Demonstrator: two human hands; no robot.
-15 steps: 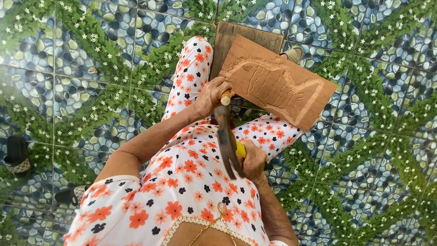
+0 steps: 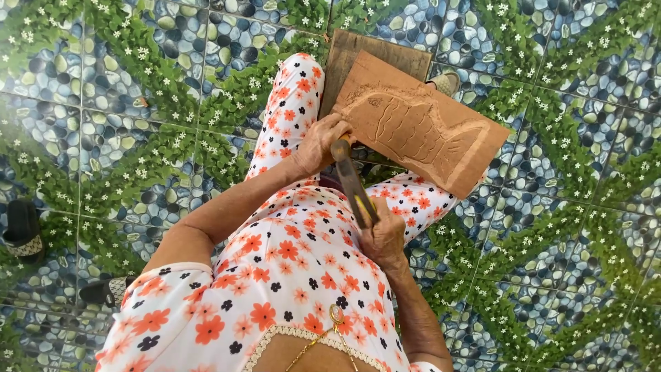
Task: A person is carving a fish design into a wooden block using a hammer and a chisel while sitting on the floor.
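A tiled floor (image 2: 138,103) printed with pebbles, green leaves and small white flowers spreads out on every side of both hands. Over it sits the person in white clothing (image 2: 275,275) with orange and black flowers, one leg stretched up along the left of the work. A brown wooden panel (image 2: 441,138) carved with a fish in relief lies tilted just beyond the fingertips of the left hand, its near edge touching them, and it rests on a darker plank (image 2: 358,55) farther off. The left hand (image 2: 320,141) is curled shut at the panel's lower left edge, fingers together around what seems to be a small tool, though its tip is hidden. A hammer (image 2: 354,182) with a dark handle runs from the right hand up to just beside the left knuckles, its head near them. The right hand (image 2: 382,234) wraps the handle's lower end, fingers clamped tight. Two dark sandals (image 2: 24,231) lie well apart from both hands, at the left edge.
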